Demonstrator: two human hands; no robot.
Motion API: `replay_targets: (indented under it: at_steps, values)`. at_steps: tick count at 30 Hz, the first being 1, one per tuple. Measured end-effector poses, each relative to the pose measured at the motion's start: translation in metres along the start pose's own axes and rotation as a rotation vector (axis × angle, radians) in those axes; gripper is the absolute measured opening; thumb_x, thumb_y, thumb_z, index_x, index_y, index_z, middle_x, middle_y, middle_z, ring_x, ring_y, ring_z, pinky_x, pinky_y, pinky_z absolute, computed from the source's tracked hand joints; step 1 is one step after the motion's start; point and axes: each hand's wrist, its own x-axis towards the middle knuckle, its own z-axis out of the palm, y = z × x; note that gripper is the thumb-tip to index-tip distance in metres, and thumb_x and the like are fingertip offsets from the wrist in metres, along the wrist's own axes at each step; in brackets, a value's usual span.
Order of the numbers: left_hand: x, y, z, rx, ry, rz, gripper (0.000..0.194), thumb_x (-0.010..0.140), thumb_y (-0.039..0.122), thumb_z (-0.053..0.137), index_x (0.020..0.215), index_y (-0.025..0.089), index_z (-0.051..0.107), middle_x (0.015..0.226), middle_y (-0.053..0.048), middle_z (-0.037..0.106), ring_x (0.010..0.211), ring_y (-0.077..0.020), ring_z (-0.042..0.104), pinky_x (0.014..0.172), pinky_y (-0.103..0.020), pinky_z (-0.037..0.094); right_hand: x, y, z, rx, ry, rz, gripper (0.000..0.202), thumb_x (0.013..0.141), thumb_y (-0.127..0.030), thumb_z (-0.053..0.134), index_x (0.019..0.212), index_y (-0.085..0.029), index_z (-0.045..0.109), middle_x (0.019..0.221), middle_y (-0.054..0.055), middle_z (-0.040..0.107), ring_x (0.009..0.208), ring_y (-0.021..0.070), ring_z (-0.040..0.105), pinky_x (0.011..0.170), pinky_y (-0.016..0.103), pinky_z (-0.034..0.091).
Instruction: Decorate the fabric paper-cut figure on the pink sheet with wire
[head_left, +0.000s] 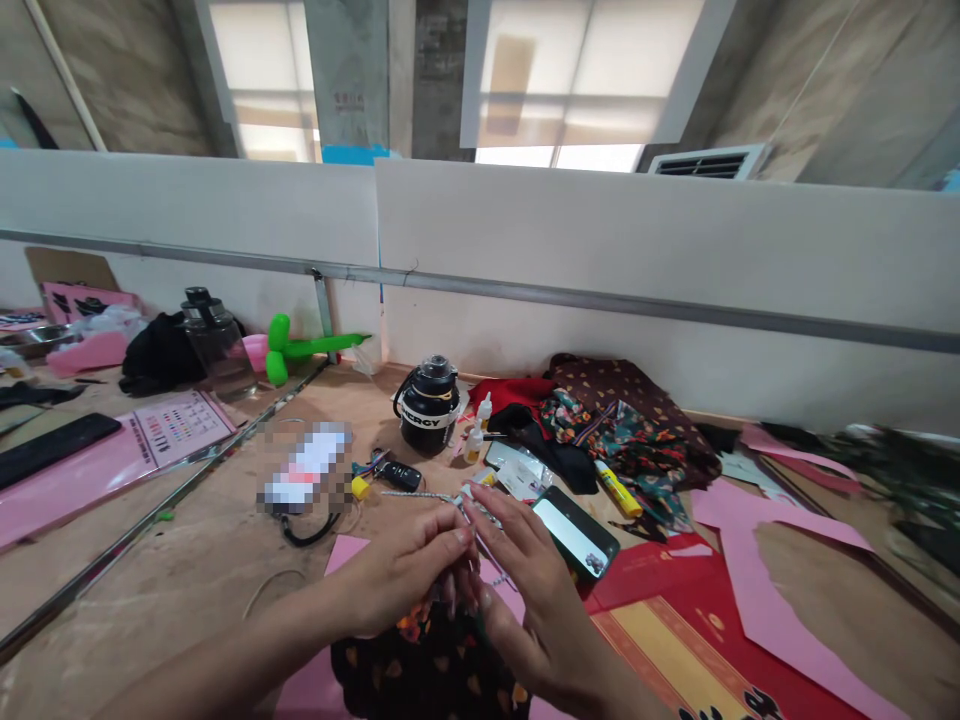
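Curled left hand [424, 555] close beside flatter right hand [538, 580].

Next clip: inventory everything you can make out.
Strand: 1, silvery, centre
Cloth: 1, dark-patterned, front
Fabrics: several, mixed, back right
Jug: 1, black, centre
Fob: 1, black, before jug
Phone: 1, black, right of centre
Blurred device: 1, whitish, left of jug
Bottles: 2, white, right of jug
Tube: 1, yellow, right of bottles
Balloon: 1, green, back left
Pitcher: 1, clear, back left
Sheets: several, pink, both sides
Printed paper: 1, red, front right
Windows: 2, white, top
Clutter: uncounted, mixed, sides
Left hand: 1, bare, front
Right hand: 1, bare, front
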Motion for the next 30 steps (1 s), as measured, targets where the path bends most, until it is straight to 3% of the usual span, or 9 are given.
replay_targets:
  at_steps: [4,12,23,30]
  values:
    - [-0.0008,-0.0025,-0.0017,0.114,-0.006,0.065,0.026,0.093,0.036,0.038,0.083,0.017,0.053,0.078,0.000,0.057,0.071,-0.0134,0.053,0.069,-0.025,0.044,0.0037,-0.0029,-0.0028,-0.225,-0.006,-0.086,0.061,0.074,-0.018,0.050,0.135,-0.012,0.041,0.139,0.015,0.046,0.129,0.0304,0.038,0.104,0.055,0.034]
    - [0.0005,-0.0023,-0.0025,0.133,-0.060,-0.004,0.030,0.093,0.040,0.037,0.079,0.017,0.051,0.074,-0.001,0.058,0.068,-0.0132,0.054,0.067,-0.024,0.043,0.0034,-0.0021,-0.0042,-0.355,0.001,-0.132,0.059,0.072,-0.020,0.051,0.129,-0.010,0.047,0.134,0.019,0.050,0.124,0.0320,0.043,0.099,0.055,0.037]
    - [0.0029,-0.0072,-0.0007,0.107,-0.044,-0.013,0.030,0.090,0.042,0.041,0.080,0.016,0.052,0.070,-0.001,0.057,0.064,-0.0127,0.053,0.062,-0.024,0.043,0.0036,-0.0049,-0.0066,-0.321,0.010,-0.122,0.053,0.073,-0.019,0.051,0.126,-0.009,0.051,0.131,0.017,0.054,0.119,0.0309,0.049,0.098,0.052,0.039]
    - [0.0035,-0.0051,-0.0005,0.099,-0.050,-0.004,0.030,0.090,0.041,0.039,0.080,0.016,0.051,0.068,-0.001,0.059,0.062,-0.0131,0.056,0.061,-0.024,0.045,0.0005,-0.0047,-0.0095,-0.134,-0.045,-0.005,0.048,0.083,-0.020,0.044,0.130,-0.012,0.049,0.131,0.012,0.056,0.120,0.0242,0.051,0.097,0.041,0.046]
